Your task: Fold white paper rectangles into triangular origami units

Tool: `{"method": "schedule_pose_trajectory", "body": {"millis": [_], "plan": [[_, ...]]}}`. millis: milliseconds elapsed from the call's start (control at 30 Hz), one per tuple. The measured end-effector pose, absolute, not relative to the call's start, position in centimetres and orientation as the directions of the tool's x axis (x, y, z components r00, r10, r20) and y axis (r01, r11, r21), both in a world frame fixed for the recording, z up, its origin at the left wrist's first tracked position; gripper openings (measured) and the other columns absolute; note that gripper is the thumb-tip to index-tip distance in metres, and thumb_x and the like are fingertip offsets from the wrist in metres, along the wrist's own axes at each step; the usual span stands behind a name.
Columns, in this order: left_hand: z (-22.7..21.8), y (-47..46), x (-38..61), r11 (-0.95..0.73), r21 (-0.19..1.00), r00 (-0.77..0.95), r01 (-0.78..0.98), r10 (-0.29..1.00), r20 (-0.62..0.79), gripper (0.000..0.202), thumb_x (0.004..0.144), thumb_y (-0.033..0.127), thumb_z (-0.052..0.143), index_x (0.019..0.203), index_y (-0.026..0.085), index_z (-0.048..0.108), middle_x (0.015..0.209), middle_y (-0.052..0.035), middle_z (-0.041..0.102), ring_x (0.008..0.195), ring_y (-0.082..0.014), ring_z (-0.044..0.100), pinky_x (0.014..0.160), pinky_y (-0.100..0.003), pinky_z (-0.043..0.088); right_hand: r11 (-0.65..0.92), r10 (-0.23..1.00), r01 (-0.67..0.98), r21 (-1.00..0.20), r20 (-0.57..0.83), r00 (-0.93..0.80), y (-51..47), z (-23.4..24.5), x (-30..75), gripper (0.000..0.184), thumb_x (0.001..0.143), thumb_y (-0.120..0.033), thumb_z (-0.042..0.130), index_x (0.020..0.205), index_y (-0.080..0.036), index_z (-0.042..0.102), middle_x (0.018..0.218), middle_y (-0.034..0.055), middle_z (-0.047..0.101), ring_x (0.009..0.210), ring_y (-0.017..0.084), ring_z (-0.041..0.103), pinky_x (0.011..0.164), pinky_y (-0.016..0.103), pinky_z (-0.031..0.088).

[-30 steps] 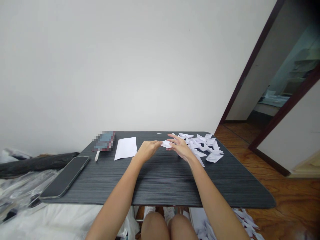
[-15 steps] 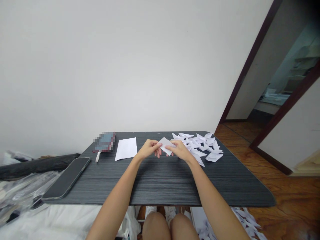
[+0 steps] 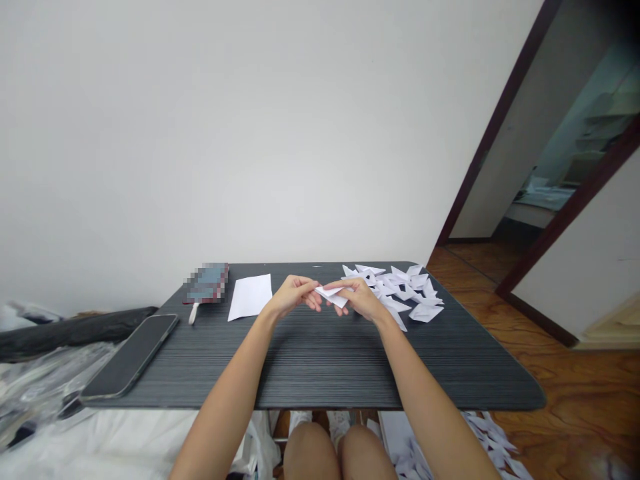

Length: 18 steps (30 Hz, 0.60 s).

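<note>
Above the middle of the dark table [image 3: 320,373] I hold a small folded white paper [image 3: 336,297] between both hands. My left hand [image 3: 296,295] pinches its left corner between thumb and forefinger. My right hand [image 3: 361,298] grips its right side, the thumb lying along the upper edge and other fingers beneath. The paper has opened into a pointed, boat-like shape, partly covered by the right fingers. Just beyond my right hand lies a heap of folded paper boats [image 3: 395,287]. To the left of my left hand is a sheet of white paper [image 3: 250,297].
A smartphone [image 3: 131,357] lies at the table's left edge, with a blurred-out booklet-like object [image 3: 207,283] and its white strap behind it. More folded papers [image 3: 493,440] lie on the floor at right. Bags and wrapped items [image 3: 60,373] crowd the left side. A wall stands behind.
The paper was a flat diamond between my hands; it now shows opened, pointed layers. My left hand has shifted slightly left, pulling at its corner.
</note>
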<state>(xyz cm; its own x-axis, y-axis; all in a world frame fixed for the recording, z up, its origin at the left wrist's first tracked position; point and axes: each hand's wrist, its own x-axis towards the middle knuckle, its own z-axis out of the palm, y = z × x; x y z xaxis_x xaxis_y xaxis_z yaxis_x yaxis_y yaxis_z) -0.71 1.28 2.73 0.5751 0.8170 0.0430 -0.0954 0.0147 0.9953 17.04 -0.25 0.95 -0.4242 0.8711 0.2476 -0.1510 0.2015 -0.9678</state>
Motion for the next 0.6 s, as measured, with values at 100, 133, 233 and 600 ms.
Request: {"method": "schedule_pose_trajectory", "body": {"millis": [100,133,233,600], "plan": [[2.77,1.25,-0.7,0.014,0.996,0.58,-0.091,0.813,0.041,0.031,0.07,0.034,0.057,0.08,0.005,0.058,0.054,-0.0053,0.061,0.045,-0.0134,0.059,0.042,-0.02,0.043,0.168,0.874,-0.201,-0.965,0.24,-0.422,-0.28,0.96,17.02,0.021,0.067,-0.024,0.054,0.082,-0.012,0.063,0.057,0.0029,0.063,0.038,0.01,0.053,0.032,0.018,0.034],[2.79,1.22,-0.67,0.009,0.996,0.583,-0.084,0.811,0.042,0.031,0.07,0.035,0.057,0.081,0.006,0.058,0.053,-0.0049,0.061,0.045,-0.0133,0.058,0.042,-0.02,0.043,0.161,0.874,-0.212,-0.964,0.239,-0.424,-0.28,0.97,17.02,0.02,0.066,-0.023,0.054,0.081,-0.012,0.063,0.056,0.0029,0.063,0.037,0.01,0.053,0.032,0.018,0.033],[2.89,1.07,-0.52,-0.012,0.999,0.597,-0.047,0.802,0.038,0.032,0.07,0.038,0.056,0.072,0.006,0.057,0.052,-0.0052,0.061,0.044,-0.0125,0.058,0.041,-0.019,0.043,0.155,0.877,-0.22,-0.963,0.237,-0.417,-0.27,0.97,16.99,0.019,0.066,-0.023,0.053,0.079,-0.012,0.062,0.055,0.0027,0.062,0.037,0.011,0.054,0.032,0.018,0.034],[3.02,0.88,-0.49,-0.055,0.998,0.595,-0.016,0.802,0.053,0.031,0.069,0.037,0.058,0.062,0.006,0.055,0.049,-0.0044,0.059,0.041,-0.0118,0.056,0.037,-0.017,0.041,0.127,0.867,-0.247,-0.961,0.228,-0.444,-0.56,1.27,17.04,0.018,0.07,-0.029,0.049,0.075,-0.014,0.057,0.056,0.0034,0.06,0.042,0.013,0.055,0.034,0.019,0.034]]}}
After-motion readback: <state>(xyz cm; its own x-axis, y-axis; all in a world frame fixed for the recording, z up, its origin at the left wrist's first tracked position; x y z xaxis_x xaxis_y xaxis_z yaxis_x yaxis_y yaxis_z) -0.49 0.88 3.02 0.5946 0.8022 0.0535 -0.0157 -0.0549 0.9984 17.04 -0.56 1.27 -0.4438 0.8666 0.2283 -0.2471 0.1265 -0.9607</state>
